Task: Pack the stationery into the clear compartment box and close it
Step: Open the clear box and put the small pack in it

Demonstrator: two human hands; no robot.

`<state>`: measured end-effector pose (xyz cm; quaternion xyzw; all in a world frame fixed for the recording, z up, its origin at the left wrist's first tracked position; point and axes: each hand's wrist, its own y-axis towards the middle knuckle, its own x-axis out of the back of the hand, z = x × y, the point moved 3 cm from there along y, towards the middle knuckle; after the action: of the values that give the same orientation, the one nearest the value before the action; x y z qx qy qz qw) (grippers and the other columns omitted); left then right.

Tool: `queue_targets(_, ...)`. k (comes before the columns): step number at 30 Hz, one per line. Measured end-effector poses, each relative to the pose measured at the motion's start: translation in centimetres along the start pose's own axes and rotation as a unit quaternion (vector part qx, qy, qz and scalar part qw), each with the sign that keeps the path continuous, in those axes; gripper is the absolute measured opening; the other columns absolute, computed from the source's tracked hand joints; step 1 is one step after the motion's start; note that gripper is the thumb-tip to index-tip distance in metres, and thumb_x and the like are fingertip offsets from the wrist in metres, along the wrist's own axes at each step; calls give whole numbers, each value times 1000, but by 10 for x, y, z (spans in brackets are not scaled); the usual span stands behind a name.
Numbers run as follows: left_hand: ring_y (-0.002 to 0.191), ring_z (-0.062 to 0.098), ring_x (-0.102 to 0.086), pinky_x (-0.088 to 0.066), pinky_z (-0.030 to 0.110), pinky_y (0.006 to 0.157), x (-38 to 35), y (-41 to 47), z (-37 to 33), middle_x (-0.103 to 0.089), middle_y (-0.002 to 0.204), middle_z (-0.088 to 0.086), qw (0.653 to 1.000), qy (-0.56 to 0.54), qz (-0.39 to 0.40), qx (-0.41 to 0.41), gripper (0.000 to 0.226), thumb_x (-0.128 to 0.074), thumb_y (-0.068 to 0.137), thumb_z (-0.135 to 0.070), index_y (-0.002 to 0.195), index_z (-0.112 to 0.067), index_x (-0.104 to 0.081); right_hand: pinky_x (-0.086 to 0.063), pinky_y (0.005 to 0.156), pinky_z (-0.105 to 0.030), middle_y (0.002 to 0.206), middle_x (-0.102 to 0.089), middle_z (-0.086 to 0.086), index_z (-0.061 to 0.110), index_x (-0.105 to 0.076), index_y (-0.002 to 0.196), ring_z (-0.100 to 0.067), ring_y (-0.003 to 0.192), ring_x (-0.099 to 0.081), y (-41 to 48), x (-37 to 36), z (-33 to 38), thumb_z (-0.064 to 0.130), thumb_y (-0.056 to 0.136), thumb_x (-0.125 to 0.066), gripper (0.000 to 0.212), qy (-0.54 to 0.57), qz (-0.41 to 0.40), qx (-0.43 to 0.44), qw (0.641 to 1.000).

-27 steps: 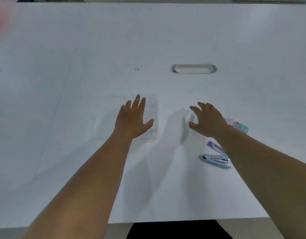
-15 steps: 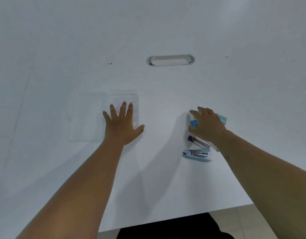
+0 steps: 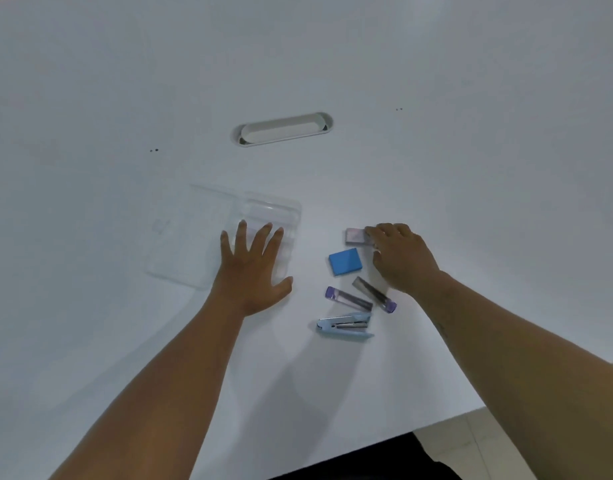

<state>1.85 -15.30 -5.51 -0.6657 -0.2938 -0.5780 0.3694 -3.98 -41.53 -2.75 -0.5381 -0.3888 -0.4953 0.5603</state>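
The clear plastic compartment box [image 3: 229,233] lay open at the centre-left of the frame, its flat lid spread to the left and its divided tray on the right. The left hand [image 3: 252,271] pressed flat on the tray, its grip wide with fingers splayed, holding nothing. To the right, the right hand [image 3: 400,256] reached over the stationery, its fingertips [image 3: 370,233] touching a small pale lilac rectangular eraser [image 3: 356,236]; whether that grip had closed on it could not be told. Just below sat a blue rectangular block [image 3: 345,261]. Lower still lay two clear tubes with purple caps [image 3: 348,298], and beneath them a light blue stapler [image 3: 345,324]. All rested on the white worktop [image 3: 125,81], which had an oval cable slot [image 3: 283,129] above the centre.
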Motion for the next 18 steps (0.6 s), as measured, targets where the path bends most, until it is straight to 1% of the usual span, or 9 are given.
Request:
queue_targets(3,140,43,-14,-11,67,109,-2,4,-24,-29,154,7,1000,1,-10,-21,86,-38,76,-67,147,-21,-21,-47,88,-40,131,-54,-7,18,-42,134,-32,114,-49,-7,-7,-10,11,90,-49,46,9,-6,0,1000)
queue_targets(6,139,42,-19,-13,67,108,-1,8,-37,-31,153,7,1000,0,-11,-22,85,-38,76,-69,146,-23,-25,-47,90,-41,137,-48,-8,17,-37,139,-31,118,-46,-13,-12,-18,17,93,-48,47,42,-6,-16,999)
queue_targets(10,127,33,-40,-26,60,102,10,21,-49,-47,141,6,999,-8,-40,-2,73,-46,77,-65,135,-21,-41,-50,87,-39,132,-50,-7,17,-37,136,-28,112,-48,-15,-14,-31,22,93,-50,45,58,-8,-34,998)
queue_targets(12,122,30,-43,-30,55,97,16,33,-62,-51,135,5,998,-15,-57,-27,67,-49,77,-59,132,-20,-46,-51,86,-40,130,-51,-7,15,-41,133,-28,109,-49,-16,-14,-39,23,90,-56,46,53,1,-32,998)
queue_targets(14,120,30,-44,-33,53,95,22,48,-79,-54,133,5,996,-23,-57,-66,62,-52,79,-53,130,-20,-47,-51,82,-41,125,-53,-10,13,-46,129,-31,105,-50,-18,-13,-48,22,87,-60,45,53,2,-35,998)
queue_targets(16,121,31,-44,-32,54,96,27,61,-95,-54,131,4,993,-26,-54,-98,56,-57,80,-48,128,-20,-50,-49,75,-41,117,-56,-12,11,-52,122,-32,99,-52,-20,-11,-58,14,88,-55,35,42,-17,-44,998)
queue_targets(18,119,32,-46,-33,53,94,30,73,-111,-56,126,4,990,-16,-61,-129,51,-62,78,-43,121,-19,-55,-49,68,-41,109,-58,-12,10,-56,115,-32,93,-53,-25,-10,-72,8,85,-53,30,41,-32,-64,997)
